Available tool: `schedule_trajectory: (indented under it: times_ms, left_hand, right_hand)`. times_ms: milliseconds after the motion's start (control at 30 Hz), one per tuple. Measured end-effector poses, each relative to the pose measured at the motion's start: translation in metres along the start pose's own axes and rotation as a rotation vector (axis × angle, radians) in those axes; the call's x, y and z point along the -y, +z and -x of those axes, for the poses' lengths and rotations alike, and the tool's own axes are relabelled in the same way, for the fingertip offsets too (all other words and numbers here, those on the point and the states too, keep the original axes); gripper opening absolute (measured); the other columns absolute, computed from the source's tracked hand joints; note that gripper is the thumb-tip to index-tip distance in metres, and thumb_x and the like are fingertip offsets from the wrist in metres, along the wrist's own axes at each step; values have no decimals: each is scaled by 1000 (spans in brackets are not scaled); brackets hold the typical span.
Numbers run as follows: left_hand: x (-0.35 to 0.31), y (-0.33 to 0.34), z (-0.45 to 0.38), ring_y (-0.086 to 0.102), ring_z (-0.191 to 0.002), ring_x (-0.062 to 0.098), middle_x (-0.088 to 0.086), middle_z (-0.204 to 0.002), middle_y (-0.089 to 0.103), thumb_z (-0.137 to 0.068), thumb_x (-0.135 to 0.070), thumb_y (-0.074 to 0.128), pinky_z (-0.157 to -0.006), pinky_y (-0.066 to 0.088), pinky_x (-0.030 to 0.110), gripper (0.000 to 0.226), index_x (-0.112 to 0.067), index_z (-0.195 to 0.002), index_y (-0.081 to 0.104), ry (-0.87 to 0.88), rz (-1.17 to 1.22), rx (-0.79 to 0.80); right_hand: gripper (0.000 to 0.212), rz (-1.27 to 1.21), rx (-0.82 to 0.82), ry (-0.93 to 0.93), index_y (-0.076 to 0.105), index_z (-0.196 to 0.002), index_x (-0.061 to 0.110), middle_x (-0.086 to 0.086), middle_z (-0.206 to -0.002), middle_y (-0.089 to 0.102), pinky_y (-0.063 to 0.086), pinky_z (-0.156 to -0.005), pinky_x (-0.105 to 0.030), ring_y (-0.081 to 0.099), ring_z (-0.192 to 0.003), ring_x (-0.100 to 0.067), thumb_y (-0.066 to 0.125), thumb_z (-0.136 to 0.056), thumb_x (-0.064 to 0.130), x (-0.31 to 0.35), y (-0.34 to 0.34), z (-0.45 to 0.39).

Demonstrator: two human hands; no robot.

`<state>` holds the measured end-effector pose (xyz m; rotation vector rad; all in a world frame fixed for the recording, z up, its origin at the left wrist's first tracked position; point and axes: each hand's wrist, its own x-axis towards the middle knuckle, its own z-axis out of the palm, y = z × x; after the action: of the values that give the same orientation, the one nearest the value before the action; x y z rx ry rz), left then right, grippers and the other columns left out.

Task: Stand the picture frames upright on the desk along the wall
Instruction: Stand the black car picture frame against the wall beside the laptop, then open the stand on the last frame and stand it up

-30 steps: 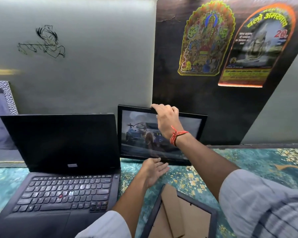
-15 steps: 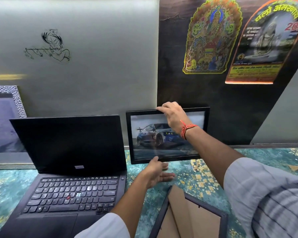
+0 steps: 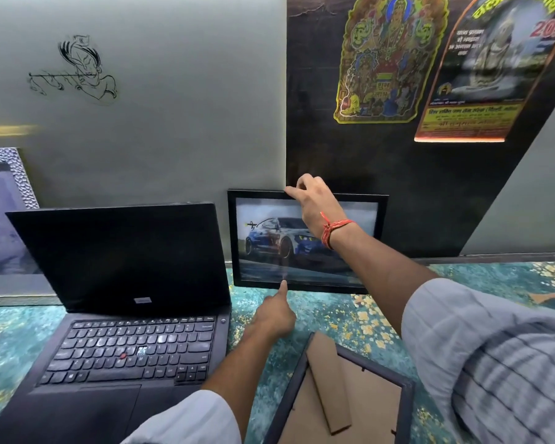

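A black picture frame (image 3: 359, 238) with a car photo stands upright on the desk, leaning against the dark wall panel. My right hand (image 3: 314, 206) pinches its top edge near the middle. My left hand (image 3: 274, 315) has its fingers curled, and its index fingertip touches the frame's bottom edge. A second dark frame (image 3: 350, 398) lies face down at the near edge, with its cardboard back and stand showing. A silver textured frame (image 3: 4, 219) stands against the wall at far left, partly cut off by the view's edge.
An open black laptop (image 3: 125, 283) sits left of the car frame, its lid close to the frame's left side. The desk (image 3: 494, 277) has a teal and gold patterned top. Posters hang on the wall above.
The car frame has gone from tilted to upright and level against the wall. My left hand has changed from an open palm under the frame to one fingertip on its bottom edge.
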<state>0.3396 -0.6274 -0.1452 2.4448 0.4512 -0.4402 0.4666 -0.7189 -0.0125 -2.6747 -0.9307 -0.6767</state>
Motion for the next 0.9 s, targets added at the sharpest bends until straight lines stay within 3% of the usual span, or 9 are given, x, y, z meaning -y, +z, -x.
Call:
schedule_trajectory:
  times_ms: [200,267,333,433,500,567,633,700,900]
  left_hand:
    - [4,-3,-4,66,-102,30,15,-133,55,-87,0,44,-85,57,43,90,-40,-158,3,16,20,20]
    - [4,-6,0,67,-90,25,17,-146,46,-88,3,43,-68,58,37,90,-38,-158,4,30,97,55]
    - [6,-9,9,57,-66,16,18,-154,37,-91,3,43,-47,45,26,87,-35,-159,3,62,202,92]
    - [11,-10,26,45,-54,14,27,-133,55,-96,-4,47,-46,40,29,80,-28,-160,4,84,295,65]
    - [10,-10,42,54,-63,19,19,-129,54,-98,-11,52,-57,45,32,75,-24,-160,12,87,310,6]
    - [10,-4,58,64,-91,30,13,-137,49,-96,-18,57,-73,54,37,72,-26,-157,20,96,301,-46]
    - [9,-1,77,59,-114,34,13,-140,47,-93,-20,60,-94,53,48,74,-25,-156,22,109,311,-44]
    - [10,4,96,52,-126,33,15,-144,45,-91,-22,62,-105,46,48,77,-22,-156,22,110,320,-14]
    - [8,15,157,32,-144,34,14,-156,28,-87,-31,65,-111,33,39,89,-16,-159,13,68,181,59]
  right_hand:
    - [47,187,-87,-16,62,-120,16,-5,-107,65,39,-90,-41,52,-105,-30,48,-83,-8,-4,2,-2]
    - [47,167,-81,15,57,-124,14,-4,-110,67,42,-87,-39,53,-104,-29,53,-82,-7,-2,4,2]
    - [58,98,-79,56,52,-133,12,-7,-125,63,45,-95,-42,55,-110,-30,63,-79,-5,0,7,19]
    - [63,-44,-80,139,45,-140,8,-15,-146,46,31,-114,-51,45,-132,-34,64,-80,5,13,13,67]
    - [58,-221,-67,246,47,-138,6,-17,-143,47,30,-114,-49,44,-132,-35,64,-82,7,24,14,106]
    - [51,-408,18,384,51,-134,6,-15,-135,53,36,-110,-42,48,-126,-34,63,-84,8,32,15,143]
    - [47,-479,205,517,53,-131,8,-13,-130,56,38,-106,-37,52,-121,-32,63,-85,10,37,13,173]
    - [48,-516,369,634,52,-130,10,-13,-129,58,42,-103,-37,54,-120,-30,65,-85,13,43,9,196]
    - [50,-623,592,893,47,-132,10,-14,-124,63,47,-94,-36,60,-112,-30,65,-85,15,60,-9,227]
